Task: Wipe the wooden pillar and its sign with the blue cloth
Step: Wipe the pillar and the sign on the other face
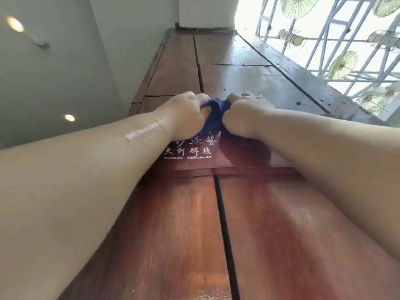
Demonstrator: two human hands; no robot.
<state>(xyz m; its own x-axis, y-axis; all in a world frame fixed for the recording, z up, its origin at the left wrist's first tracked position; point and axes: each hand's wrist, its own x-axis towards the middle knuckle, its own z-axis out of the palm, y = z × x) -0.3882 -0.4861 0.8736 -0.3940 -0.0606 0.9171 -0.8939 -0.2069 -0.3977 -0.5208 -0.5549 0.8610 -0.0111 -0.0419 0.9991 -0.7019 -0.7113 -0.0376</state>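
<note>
Both arms reach up the wooden pillar [249,224], and the sign [238,156] serves as the landmark: a dark red glossy panel with pale lettering fixed across the pillar's face. The blue cloth [213,114] sits bunched at the sign's upper edge, squeezed between the two fists. The left hand [186,114] is closed tight on the cloth's left side, and the right hand [242,116] is closed on its right side, knuckles touching or nearly touching the wood just above the sign.

The risks look like these. With the cloth wadded so small, only a narrow patch of it seems to meet the surface, so bare knuckles may rub the glossy sign and leave smears across the lettering. The left forearm shines as if wet; a damp cloth could leave streaks on the sign or push moisture into the dark gap [225,234] running down the pillar below the sign. The boards above the sign show cracks and a rough edge, where the cloth could snag. The reach is high, so pressing harder may cost balance.
</note>
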